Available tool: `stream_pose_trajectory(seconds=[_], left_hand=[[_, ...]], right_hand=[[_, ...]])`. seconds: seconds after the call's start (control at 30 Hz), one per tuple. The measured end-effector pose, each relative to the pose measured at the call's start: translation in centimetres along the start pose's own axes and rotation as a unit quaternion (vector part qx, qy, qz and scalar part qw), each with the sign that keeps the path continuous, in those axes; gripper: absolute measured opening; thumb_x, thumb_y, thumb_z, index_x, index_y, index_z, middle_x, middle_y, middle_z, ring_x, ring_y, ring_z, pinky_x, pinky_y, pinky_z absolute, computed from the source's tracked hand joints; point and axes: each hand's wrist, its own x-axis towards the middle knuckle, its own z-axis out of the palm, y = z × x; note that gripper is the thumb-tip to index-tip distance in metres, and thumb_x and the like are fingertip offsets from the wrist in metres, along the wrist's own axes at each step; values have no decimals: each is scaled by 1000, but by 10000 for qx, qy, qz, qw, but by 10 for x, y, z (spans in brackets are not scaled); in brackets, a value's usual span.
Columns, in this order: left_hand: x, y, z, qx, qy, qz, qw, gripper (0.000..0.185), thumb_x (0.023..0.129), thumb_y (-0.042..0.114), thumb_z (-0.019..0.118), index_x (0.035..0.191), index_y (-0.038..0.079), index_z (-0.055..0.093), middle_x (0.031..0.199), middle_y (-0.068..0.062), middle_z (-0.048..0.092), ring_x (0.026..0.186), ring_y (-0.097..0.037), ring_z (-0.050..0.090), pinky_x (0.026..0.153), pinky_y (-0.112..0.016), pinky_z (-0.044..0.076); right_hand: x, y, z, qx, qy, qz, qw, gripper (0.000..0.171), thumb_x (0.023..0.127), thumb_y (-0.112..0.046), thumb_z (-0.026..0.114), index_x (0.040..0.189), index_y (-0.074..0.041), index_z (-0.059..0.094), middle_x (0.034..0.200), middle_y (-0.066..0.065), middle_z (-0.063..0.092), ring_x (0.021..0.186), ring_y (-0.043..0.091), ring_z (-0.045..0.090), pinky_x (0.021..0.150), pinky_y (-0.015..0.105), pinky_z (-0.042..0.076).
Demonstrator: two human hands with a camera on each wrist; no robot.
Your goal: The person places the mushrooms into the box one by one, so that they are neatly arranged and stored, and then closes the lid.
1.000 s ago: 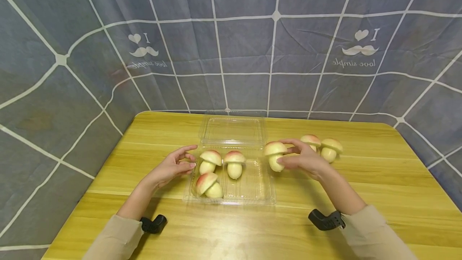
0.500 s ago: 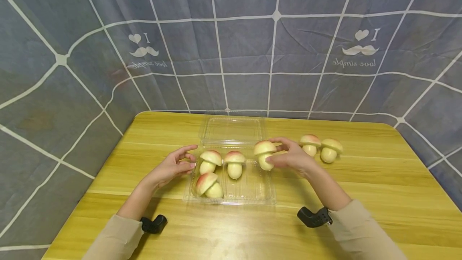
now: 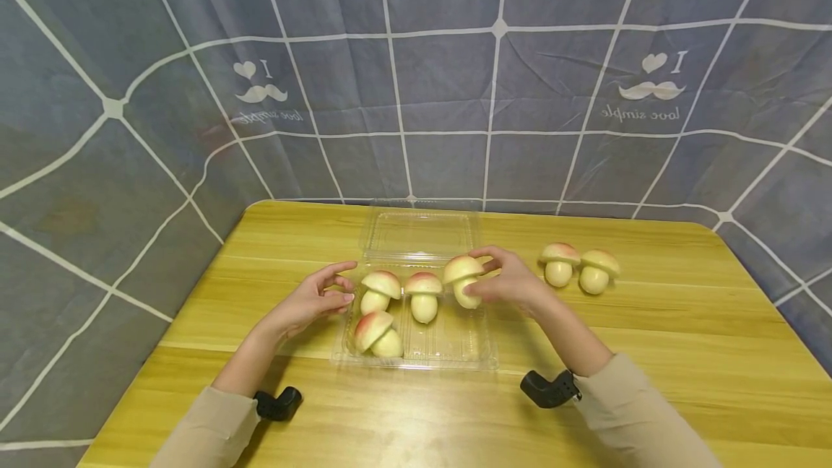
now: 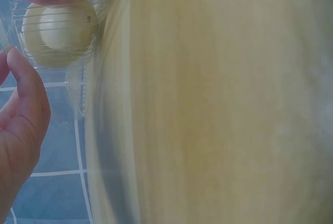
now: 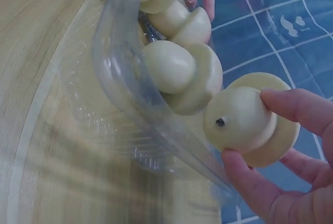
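My right hand (image 3: 513, 282) grips a toy mushroom (image 5: 242, 120) with a pale stem and rounded cap. In the head view it overlaps the right part of a clear plastic container (image 3: 448, 345). A round stem end with a small dark spot faces the right wrist camera, thumb and fingers around it. Inside the container are a middle mushroom (image 3: 424, 302), a back-left mushroom (image 3: 379, 291) and a tilted front-left mushroom (image 3: 380, 336). My left hand (image 3: 312, 303) is at the container's left side, fingers loosely bent, fingertips right at the wall.
Two more toy mushrooms, one (image 3: 559, 263) beside the other (image 3: 596, 271), lie on the wooden table (image 3: 656, 323) to the right. The container's clear lid (image 3: 421, 232) is folded back behind it. A grey curtain (image 3: 442, 85) with white lines hangs beyond the table.
My right hand has carried its toy mushroom leftward, from the container's right edge to over its right part. The left hand and the other mushrooms have stayed put.
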Motion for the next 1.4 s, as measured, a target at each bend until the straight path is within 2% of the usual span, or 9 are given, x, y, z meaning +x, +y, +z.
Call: stream_pose_trajectory(seconds=[0.2,0.43,0.6,0.83,1.1,1.4], left_hand=[[0,1,1,-5,31,-13,10000,64,90,1,58,145,3,26,106,-10,45,77,-10,55,69,-22,50],[0,2,2,-45,44,-45,10000,65,89,1,58,145,2,25,106,-9,45,80,-10,55,71,-23,51],[0,1,2,-84,50,-61,9999,65,89,2,59,145,2,25,107,-10,44,83,-11,55,73,-25,51],[0,1,1,-122,21,-41,9999,64,90,1,58,145,2,25,107,-10,44,82,-11,55,72,-24,51],[0,0,0,-52,-28,-15,10000,64,90,2,57,145,2,25,107,-10,44,81,-11,55,72,-25,51],[0,0,1,-27,-38,-14,10000,64,91,3,57,145,2,25,108,-10,44,81,-11,55,73,-25,51]], right_hand=[[0,-4,6,-474,195,39,9987,64,73,-5,76,130,-4,47,116,24,42,71,21,56,68,39,53],[2,-4,13,-1198,427,-111,9918,62,71,-8,78,127,-5,51,112,24,48,67,24,58,65,39,52],[2,-3,16,-1341,504,-205,9895,62,72,-8,78,128,-7,51,114,24,50,74,26,58,65,37,52],[-3,-5,18,-1781,612,-683,9797,58,72,-13,78,124,-5,53,108,23,54,85,29,56,60,30,48],[2,-1,18,-2134,737,-681,9718,58,74,-19,79,124,-6,53,108,20,57,86,28,56,62,32,46],[0,-1,18,-2178,791,-700,9703,53,76,-20,78,122,-7,55,108,21,58,86,29,57,62,31,47]])
